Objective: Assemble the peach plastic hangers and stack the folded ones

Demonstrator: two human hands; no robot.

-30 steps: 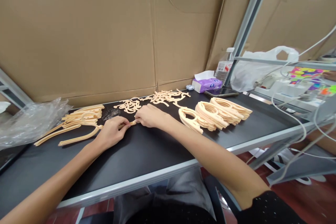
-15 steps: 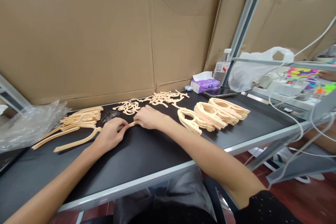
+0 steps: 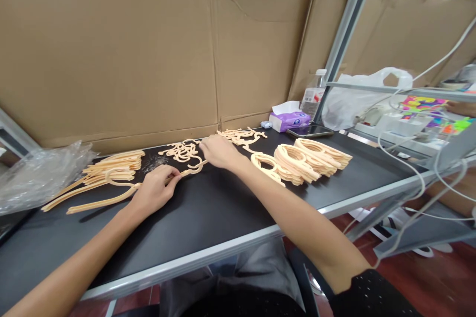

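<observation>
At the left end of the black tabletop (image 3: 208, 218), a crumpled clear plastic bag (image 3: 44, 178) spills over the edge, just beside a pile of long peach plastic hanger pieces (image 3: 111, 168). Right of that pile, the left hand (image 3: 154, 190) has its fingers (image 3: 173, 181) pinched narrowly on a thin peach plastic strip (image 3: 189, 171), which runs rightward toward the right hand (image 3: 219, 152). That hand's fingers (image 3: 204, 142) curve down at the strip's far end; whether they grip it, I cannot tell. Just behind the strip lies a tangle of peach plastic runners (image 3: 182, 151), near the tabletop's back edge, where cardboard sheeting (image 3: 111, 49) stands. Further right, stacked peach plastic rings (image 3: 297, 164) sit just beside the right forearm (image 3: 297, 213). Past them, a tissue box (image 3: 289, 120) and a phone (image 3: 310, 131) rest at the back edge. A wide band of black surface separates both hands from the tabletop's front metal edge.
</observation>
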